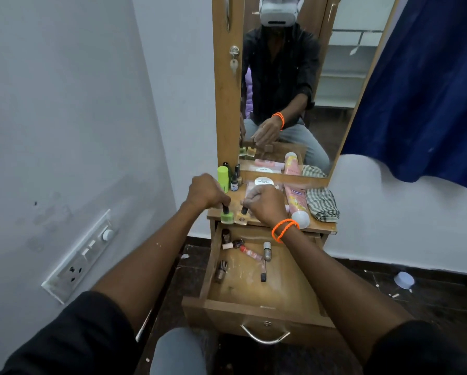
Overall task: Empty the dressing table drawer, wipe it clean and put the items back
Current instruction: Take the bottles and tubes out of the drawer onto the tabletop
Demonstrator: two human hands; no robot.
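Head view: the left hand (pixel 204 192) pinches the cap of a green polish bottle (pixel 227 215), the right hand (pixel 266 204) a yellow bottle (pixel 242 216) — both at the tabletop's (pixel 318 226) front edge. Set them upright, farther back. 6 or so items remain in the open drawer (pixel 256 290); fingertips are hidden behind knuckles.

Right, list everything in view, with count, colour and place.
Drawer: one, wooden, pulled open.
Small bottles in the drawer: about six, mixed colours, lying down.
Green polish bottle: one, tabletop front.
Yellow polish bottle: one, beside it.
Green tube: one, back left.
Pink tube: one, lying on the tabletop.
Checked cloth: one, tabletop right.
Mirror: one, above.
Left hand: grips the green bottle's cap.
Right hand: grips the yellow bottle's cap.
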